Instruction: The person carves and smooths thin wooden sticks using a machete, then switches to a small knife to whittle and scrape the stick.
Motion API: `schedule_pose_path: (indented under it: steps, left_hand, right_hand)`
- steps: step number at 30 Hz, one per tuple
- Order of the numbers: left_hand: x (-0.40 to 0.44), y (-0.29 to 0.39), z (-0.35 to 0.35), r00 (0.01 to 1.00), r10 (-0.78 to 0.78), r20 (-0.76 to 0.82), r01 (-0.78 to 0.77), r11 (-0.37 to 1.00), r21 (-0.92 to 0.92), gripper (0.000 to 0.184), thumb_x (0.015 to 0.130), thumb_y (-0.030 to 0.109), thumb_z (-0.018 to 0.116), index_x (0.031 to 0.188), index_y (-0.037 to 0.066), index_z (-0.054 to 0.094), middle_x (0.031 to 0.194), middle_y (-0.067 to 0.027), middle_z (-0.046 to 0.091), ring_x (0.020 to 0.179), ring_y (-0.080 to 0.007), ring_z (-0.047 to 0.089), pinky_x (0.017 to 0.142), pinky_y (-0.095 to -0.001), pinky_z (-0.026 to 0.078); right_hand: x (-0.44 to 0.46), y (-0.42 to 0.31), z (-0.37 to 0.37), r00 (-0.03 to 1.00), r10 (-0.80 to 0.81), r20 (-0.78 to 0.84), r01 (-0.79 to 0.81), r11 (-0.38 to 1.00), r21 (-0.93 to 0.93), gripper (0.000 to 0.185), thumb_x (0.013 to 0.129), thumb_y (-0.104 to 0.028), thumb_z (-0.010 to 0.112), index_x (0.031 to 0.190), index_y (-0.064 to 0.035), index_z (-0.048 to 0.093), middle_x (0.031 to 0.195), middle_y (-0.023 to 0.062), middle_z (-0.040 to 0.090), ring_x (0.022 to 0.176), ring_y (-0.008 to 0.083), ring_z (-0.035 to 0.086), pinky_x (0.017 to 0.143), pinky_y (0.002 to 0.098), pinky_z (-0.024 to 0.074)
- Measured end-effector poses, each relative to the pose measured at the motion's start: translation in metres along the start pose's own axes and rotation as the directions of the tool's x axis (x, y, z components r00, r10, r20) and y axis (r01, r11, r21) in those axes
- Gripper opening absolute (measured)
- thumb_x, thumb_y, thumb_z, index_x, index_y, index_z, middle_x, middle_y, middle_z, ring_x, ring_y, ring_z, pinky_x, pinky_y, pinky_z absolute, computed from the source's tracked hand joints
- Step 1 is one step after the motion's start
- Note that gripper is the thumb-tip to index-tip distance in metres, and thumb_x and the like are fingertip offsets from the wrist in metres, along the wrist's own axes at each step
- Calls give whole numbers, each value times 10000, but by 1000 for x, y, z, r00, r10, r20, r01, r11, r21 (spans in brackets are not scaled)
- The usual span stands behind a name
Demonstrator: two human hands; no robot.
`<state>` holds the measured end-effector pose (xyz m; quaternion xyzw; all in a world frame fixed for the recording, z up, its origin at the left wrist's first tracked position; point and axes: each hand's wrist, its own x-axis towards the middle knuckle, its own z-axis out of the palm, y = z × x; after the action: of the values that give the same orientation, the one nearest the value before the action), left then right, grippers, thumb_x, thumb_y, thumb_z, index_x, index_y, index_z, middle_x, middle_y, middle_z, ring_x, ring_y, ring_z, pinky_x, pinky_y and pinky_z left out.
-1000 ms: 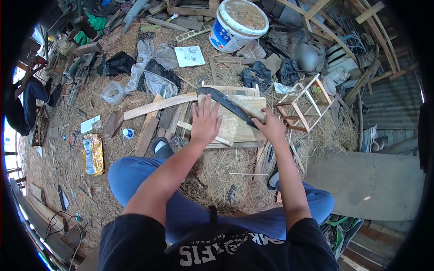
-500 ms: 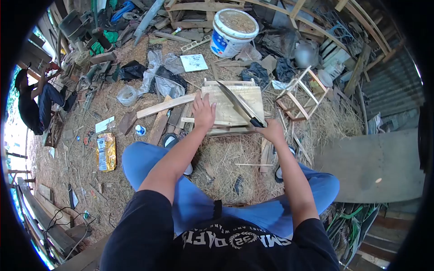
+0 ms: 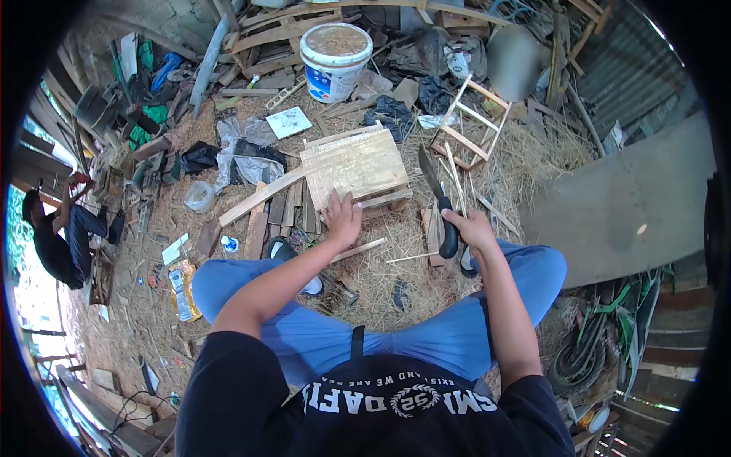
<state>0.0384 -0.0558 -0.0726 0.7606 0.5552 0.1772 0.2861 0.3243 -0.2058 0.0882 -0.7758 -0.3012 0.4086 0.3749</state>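
Note:
A handsaw (image 3: 435,179) with a curved black handle is gripped in my right hand (image 3: 474,230); its blade points away from me, just right of a small wooden stool (image 3: 354,164). My left hand (image 3: 343,221) lies with fingers spread on the near edge of the stool's pale, flat top. On the straw below that hand is a short wood strip (image 3: 359,250). A thin pale stick (image 3: 456,179) runs close beside the saw; whether my right hand touches it I cannot tell.
A small wooden frame (image 3: 476,126) stands to the right, beyond the saw. A white bucket (image 3: 335,65) is at the back. One long board (image 3: 263,196) reaches left from the stool. A large flat sheet (image 3: 609,198) lies right. Another person (image 3: 65,236) sits far left.
The saw has come off the stool top and swung to the right. My left hand now rests at the stool's near edge, and a wood strip lies on the ground below it.

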Motion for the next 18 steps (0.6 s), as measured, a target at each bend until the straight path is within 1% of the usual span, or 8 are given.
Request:
schedule_pose_path:
  steps: [3,5,8,11,13,15,16,18]
  left_hand:
    - [-7,29,-73,992,-51,113,52,999,-3,558,1088,493,456,1428,74,596,1685,-358,187,1588,-491,165,1283,-534,154]
    - [-16,53,-130,940,-147,307,242,922,-301,534,1065,473,511,1388,65,630,1671,-300,313,1583,-415,243,1259,-473,223]
    - [5,16,-182,927,1,374,207,831,-516,545,1039,471,560,1395,65,636,1634,-208,421,1540,-345,331,1218,-416,280]
    - [33,-13,-204,984,-80,161,130,935,-330,543,1043,471,553,1390,64,646,1536,-142,520,1420,-291,442,1173,-403,317]
    - [46,-18,-209,954,-250,-166,97,781,-617,501,1024,413,563,1255,-10,700,1297,-203,656,1275,-316,563,1094,-406,403]
    - [69,-29,-204,910,-373,-180,142,689,-711,500,1021,416,556,1235,-9,710,1279,-212,678,1249,-334,587,1078,-409,416]
    - [76,-36,-200,857,-481,-184,163,592,-789,500,1017,420,550,1214,-7,721,1261,-221,699,1223,-352,610,1062,-411,429]
    - [82,-51,-191,867,-453,-207,168,657,-735,518,1017,442,541,1209,-3,727,1294,-241,688,1232,-374,606,1060,-429,432]
  right_hand:
    - [19,18,7,1000,-20,0,20,997,-78,473,864,-385,866,914,72,756,764,58,692,652,148,607,604,355,475]
    - [25,18,23,998,-41,56,40,999,17,480,854,-393,872,922,67,753,790,71,702,682,146,616,622,354,475]
    - [27,-1,61,989,-141,49,136,986,98,487,842,-402,870,938,62,762,792,86,718,705,165,655,673,352,522]
    - [77,5,109,964,-264,25,265,959,-101,500,832,-437,845,936,45,763,819,161,744,738,261,718,711,396,554]
    - [97,-18,132,945,-326,35,324,912,-252,496,830,-452,826,928,30,763,843,206,755,765,325,749,732,427,569]
    - [81,-63,149,900,-435,11,363,738,-569,475,839,-470,794,886,1,755,887,254,744,841,409,746,780,470,587]
    - [90,-64,160,900,-435,26,368,727,-579,475,839,-470,794,886,1,755,887,254,744,841,409,746,780,470,587]
    - [109,-63,186,895,-443,43,346,632,-694,420,852,-436,795,897,-21,750,916,223,759,864,410,748,802,485,596]
